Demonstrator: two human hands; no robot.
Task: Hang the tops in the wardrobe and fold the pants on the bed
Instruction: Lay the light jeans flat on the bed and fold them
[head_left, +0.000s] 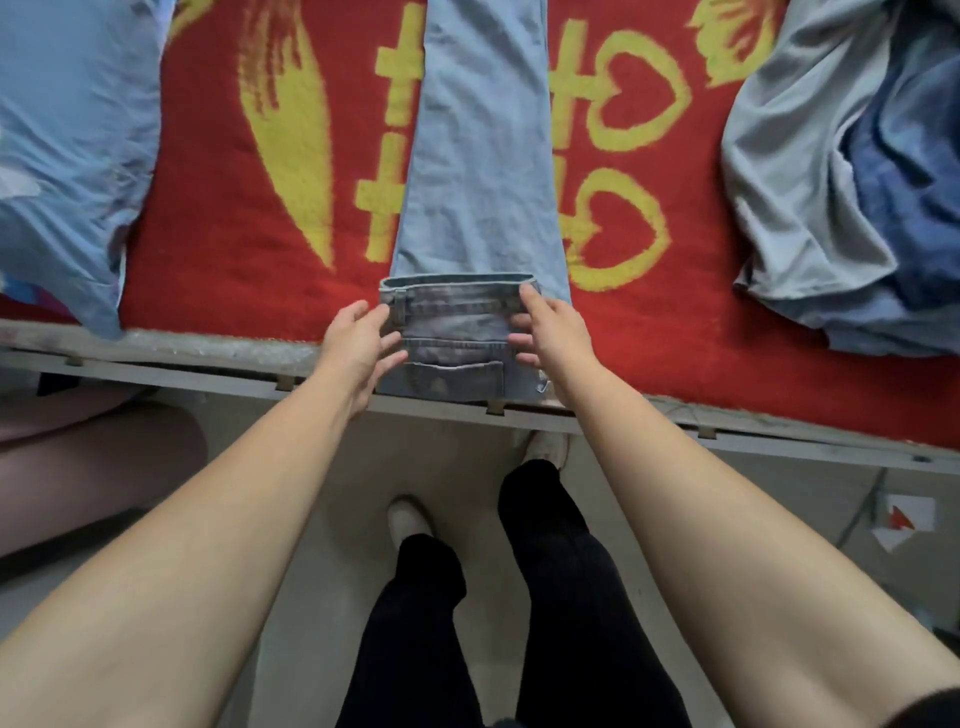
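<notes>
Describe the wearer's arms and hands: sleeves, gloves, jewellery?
The left hand and right hand are ungloved, with no rings, watch or bands visible. Both forearms are uncovered along their whole visible length. A dark sleeve edge shows only at the bottom right corner, by the right upper arm. No cables or markings.

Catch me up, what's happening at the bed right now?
A person stands at the bed folding light blue jeans laid on the red blanket. The waist end is folded over, with the left hand and right hand open at its two sides. A pale blue garment lies left, a grey heap right.
</notes>
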